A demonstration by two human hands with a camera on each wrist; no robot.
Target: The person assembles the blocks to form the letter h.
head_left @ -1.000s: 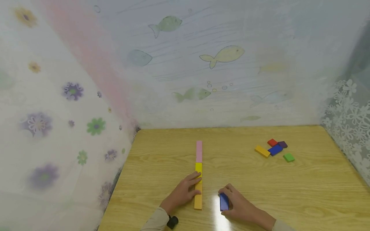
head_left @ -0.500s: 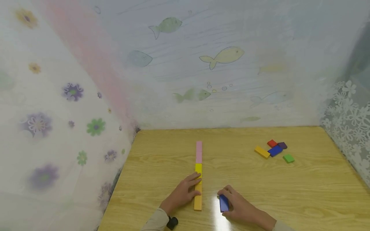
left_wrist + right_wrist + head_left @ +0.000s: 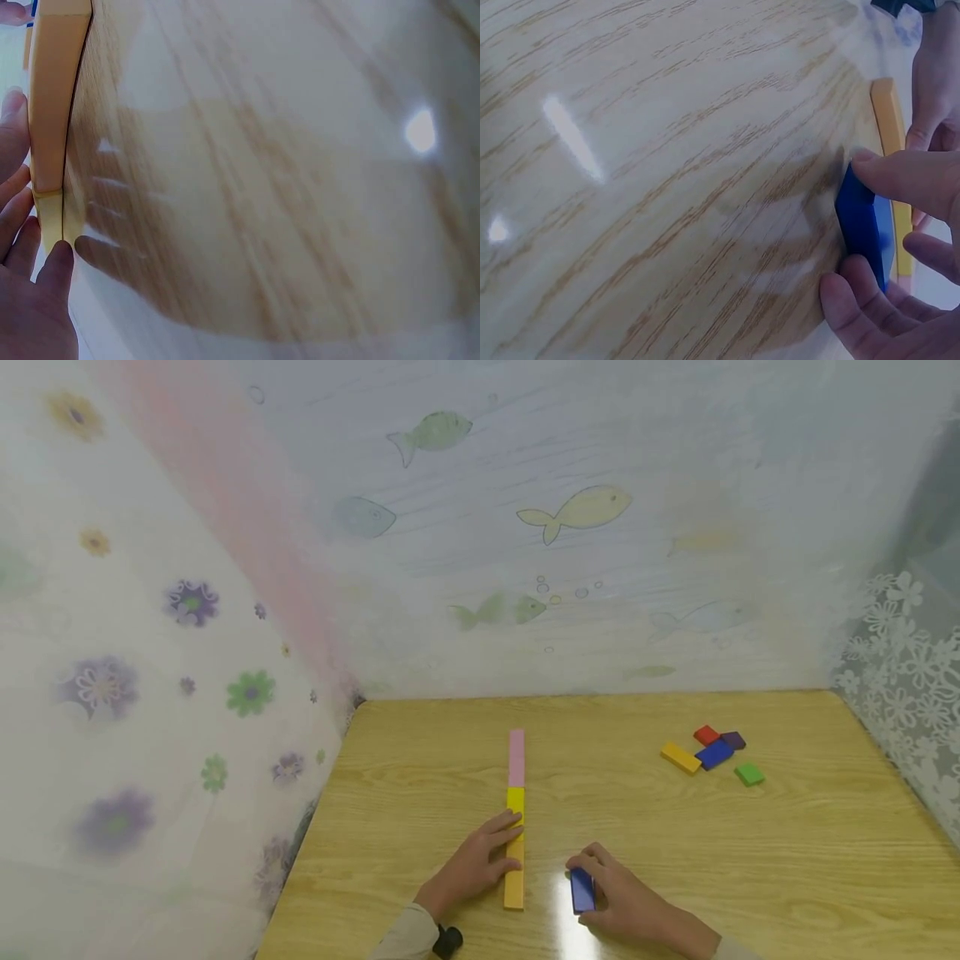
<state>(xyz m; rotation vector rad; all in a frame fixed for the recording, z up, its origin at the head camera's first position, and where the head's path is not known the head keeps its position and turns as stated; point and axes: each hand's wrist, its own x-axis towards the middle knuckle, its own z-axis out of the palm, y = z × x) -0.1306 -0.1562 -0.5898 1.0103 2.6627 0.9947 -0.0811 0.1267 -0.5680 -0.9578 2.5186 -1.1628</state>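
A straight row of flat blocks runs away from the person on the table, with pink at the far end, a yellow block in the middle and an orange block nearest. My left hand rests its fingertips on the yellow part and its thumb on the orange part. To the right of the row, my right hand pinches a blue block by its two ends, thumb at the near end and fingers at the far end. The right wrist view shows this blue block between thumb and fingers.
At the back right lie several loose blocks: an orange one, a red one, a dark purple one, a blue one and a green one. Patterned curtains border the table behind and at both sides.
The head view has tipped very slightly, so everything sits a little lower in it. Both hands keep nearly the same places on their blocks.
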